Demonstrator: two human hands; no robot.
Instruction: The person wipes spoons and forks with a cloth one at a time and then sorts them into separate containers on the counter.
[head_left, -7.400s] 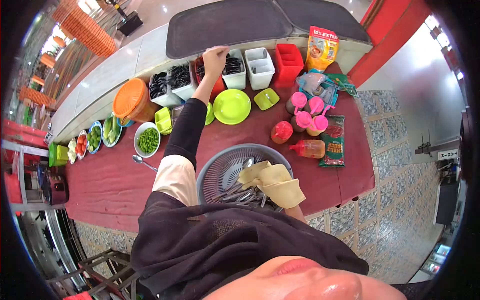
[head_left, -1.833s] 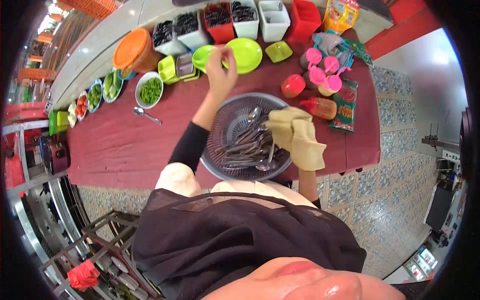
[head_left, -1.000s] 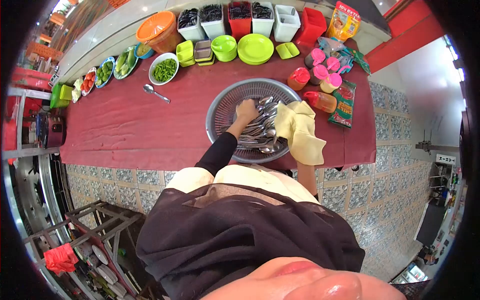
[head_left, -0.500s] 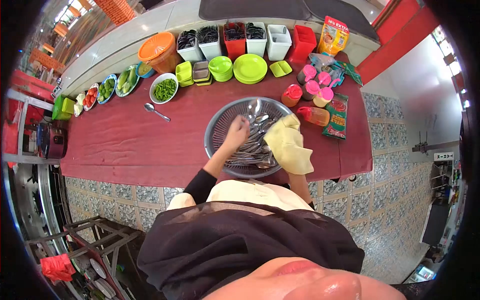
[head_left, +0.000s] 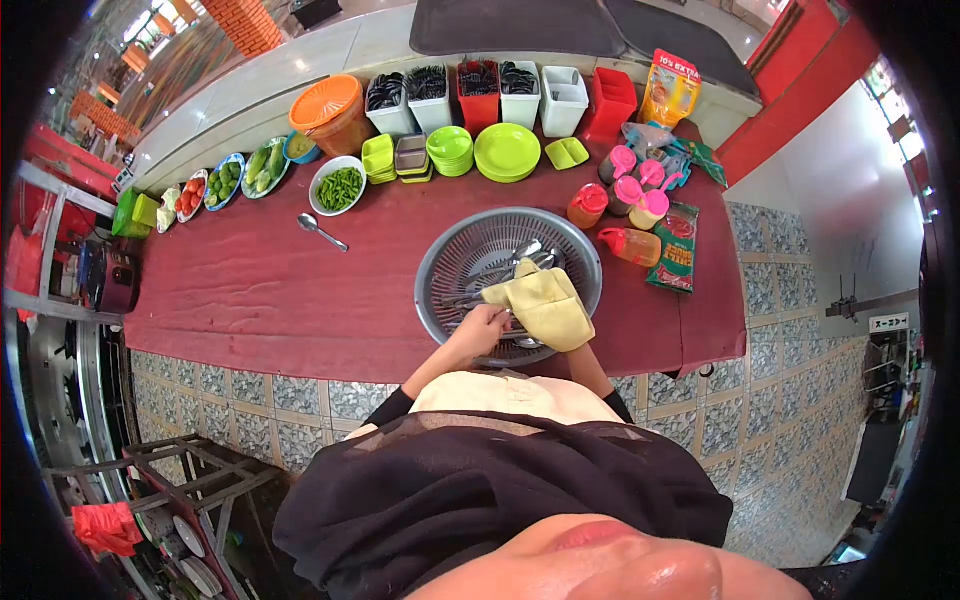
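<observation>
A round grey slotted basin (head_left: 432, 268) holding several metal spoons (head_left: 530, 255) sits on the red tablecloth in front of me. My left hand (head_left: 481, 328) is over the basin's near side with its fingers closed on a spoon, pressed against a yellow cloth (head_left: 541, 304). The cloth covers my right hand, which grips it from beneath. Only the right forearm shows, below the cloth.
Along the back stand white and red cutlery bins (head_left: 478, 88), green plates (head_left: 506, 151) and an orange-lidded tub (head_left: 325, 108). A bowl of green chillies (head_left: 339, 186) is left of them. A loose spoon (head_left: 320, 230) lies left; pink-capped sauce bottles (head_left: 630, 195) and packets stand right.
My left hand drew back from the middle of the basin to its near side and met the cloth. The cloth-covered right hand shifted left over the spoons.
</observation>
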